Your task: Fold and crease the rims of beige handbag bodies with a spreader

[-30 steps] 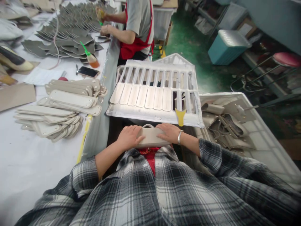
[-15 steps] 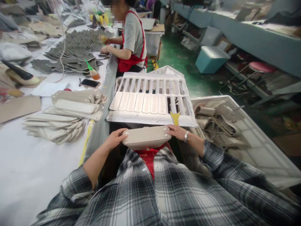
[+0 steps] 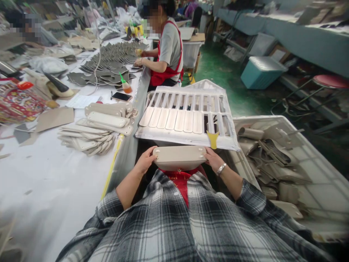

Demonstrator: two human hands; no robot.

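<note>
A cream handbag [image 3: 180,157] is held in front of my body with its long flat base facing up at me. My left hand [image 3: 145,160] is closed on its left end, thumb on the near side. At the other end my right hand [image 3: 214,161] grips it, with a watch on the wrist. Small studs show near the corners of the base. Just beyond the bag lies a white slotted rack [image 3: 191,120], carrying a row of cream strips [image 3: 171,119]. A yellow forked piece [image 3: 212,139] sits on the rack's near edge.
Stacked cream strips [image 3: 87,136] lie on the white table [image 3: 73,189] to my left, near a phone [image 3: 121,96] and a glue bottle [image 3: 125,86]. Right of me stands a white crate [image 3: 321,189] of bag pieces [image 3: 289,163]. A co-worker [image 3: 170,47] in a red apron sits ahead.
The view has turned left, so the scene sits further right. The bag has levelled out and its base faces me more squarely. Both hands keep their hold on its ends.
</note>
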